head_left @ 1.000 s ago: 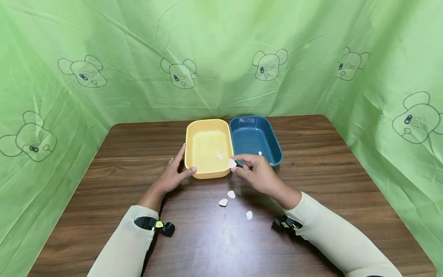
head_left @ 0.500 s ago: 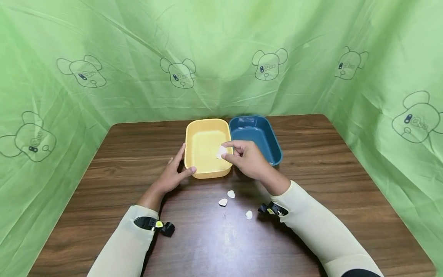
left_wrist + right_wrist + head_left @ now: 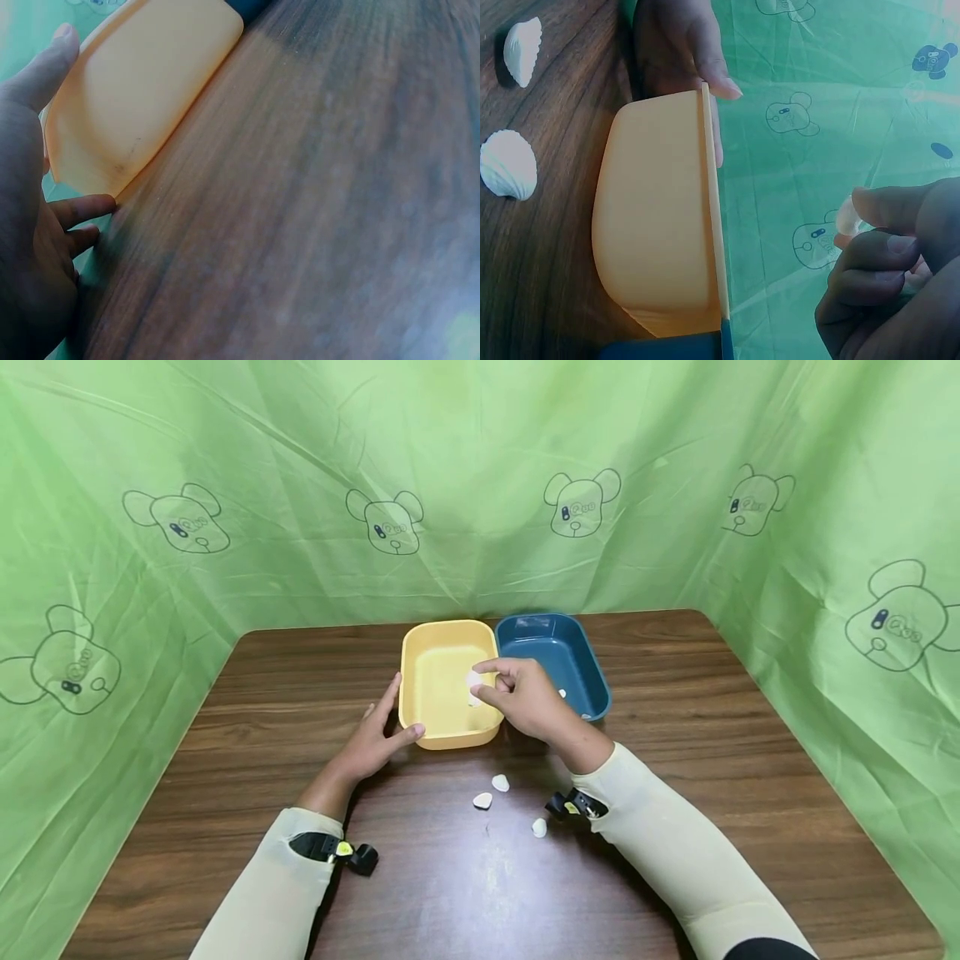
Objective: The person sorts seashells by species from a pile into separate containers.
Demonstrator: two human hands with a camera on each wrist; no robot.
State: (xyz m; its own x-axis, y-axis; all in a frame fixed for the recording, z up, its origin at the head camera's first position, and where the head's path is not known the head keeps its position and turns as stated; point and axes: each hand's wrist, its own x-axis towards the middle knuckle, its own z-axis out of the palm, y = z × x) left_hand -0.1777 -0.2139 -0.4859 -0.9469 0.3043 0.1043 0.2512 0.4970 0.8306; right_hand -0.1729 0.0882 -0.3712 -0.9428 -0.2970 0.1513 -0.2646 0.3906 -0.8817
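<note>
My right hand pinches a white seashell between thumb and index finger, above the right side of the yellow tray. The same shell shows pale at the fingertips in the right wrist view. Just below it, another white shell lies in that tray, partly covered by my hand. My left hand rests at the tray's near left corner, thumb on the front rim and straight fingers along the left side. The left wrist view shows its fingertips at the tray's wall.
A blue tray stands against the yellow one on the right, with small white shells near its front. Three ribbed white shells lie on the wooden table in front. Green cloth walls surround the table.
My right hand has carried the shell left and slightly away from me, from the edge between the trays to over the yellow tray. My left hand has stayed put.
</note>
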